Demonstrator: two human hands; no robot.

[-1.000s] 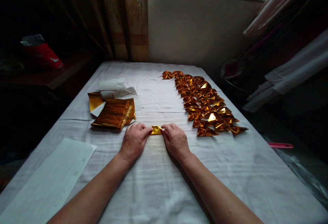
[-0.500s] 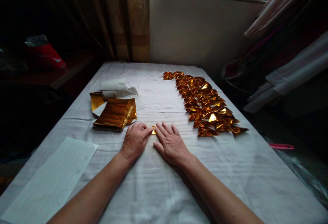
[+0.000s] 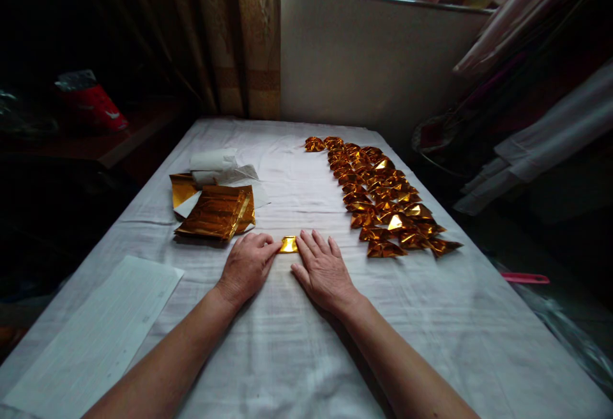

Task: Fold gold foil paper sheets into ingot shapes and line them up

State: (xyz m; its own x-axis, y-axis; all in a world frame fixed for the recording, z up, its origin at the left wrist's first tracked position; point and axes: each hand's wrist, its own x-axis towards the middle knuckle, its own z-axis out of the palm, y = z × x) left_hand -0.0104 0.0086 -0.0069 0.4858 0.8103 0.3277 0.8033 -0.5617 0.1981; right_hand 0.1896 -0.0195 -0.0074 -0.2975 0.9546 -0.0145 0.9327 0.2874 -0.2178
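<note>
I see a small gold foil piece (image 3: 288,244) lying flat on the white cloth of the counter (image 3: 297,342), near the middle and between my two hands. It is shiny, amber-gold, folded into a short strip, and its right end is hidden under my fingers. My left hand (image 3: 246,267) rests palm down with loosely curled fingers, its fingertips touching the left end of the piece; it grasps nothing. My right hand (image 3: 322,270) lies flat with fingers spread, pressing on the right end. To the left and a little farther off sits a stack of gold foil sheets (image 3: 214,212), with crumpled white wrapping paper (image 3: 215,163) behind it. To the right, rows of folded gold pieces (image 3: 383,198) run from near my right hand toward the far edge. A lined white sheet (image 3: 96,336) lies at the near left corner, reaching the counter's left edge. The cloth between my forearms and toward the near right corner is bare.
</note>
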